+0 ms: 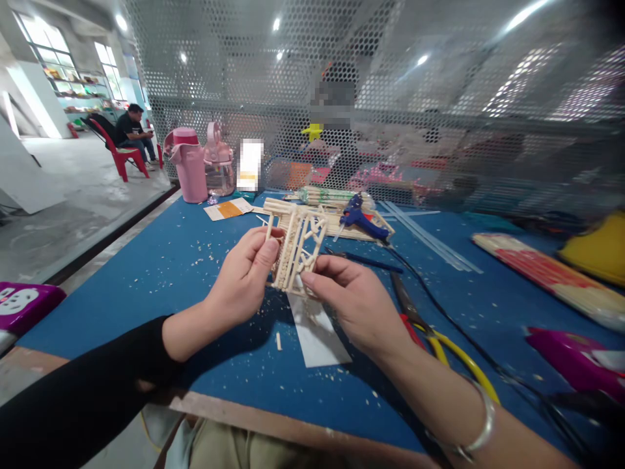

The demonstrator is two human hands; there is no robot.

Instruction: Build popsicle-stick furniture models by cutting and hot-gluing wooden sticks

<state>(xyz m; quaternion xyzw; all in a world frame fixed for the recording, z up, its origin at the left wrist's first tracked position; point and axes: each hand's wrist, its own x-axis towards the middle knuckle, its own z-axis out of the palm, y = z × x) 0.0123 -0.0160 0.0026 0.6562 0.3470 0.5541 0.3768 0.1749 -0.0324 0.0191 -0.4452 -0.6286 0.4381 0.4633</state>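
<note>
Both hands hold a small model [293, 251] built of pale wooden sticks, raised above the blue tabletop. My left hand [244, 273] is closed on its left side, thumb toward me. At its lower right edge, my right hand [354, 296] pinches the frame between thumb and fingers. The model has upright sticks and a lattice of short zigzag pieces on the right. Under it lies a white sheet of paper [317, 332]. A short stick piece [278, 341] rests on the table below the hands.
Behind the model are a blue glue gun [364, 218], bundled sticks [327, 195] and clear glue sticks [430, 238]. Yellow-handled pliers [439, 342] and a black cable [439, 312] lie at right. A pink flask [190, 169] stands back left, before a perforated metal screen [219, 71].
</note>
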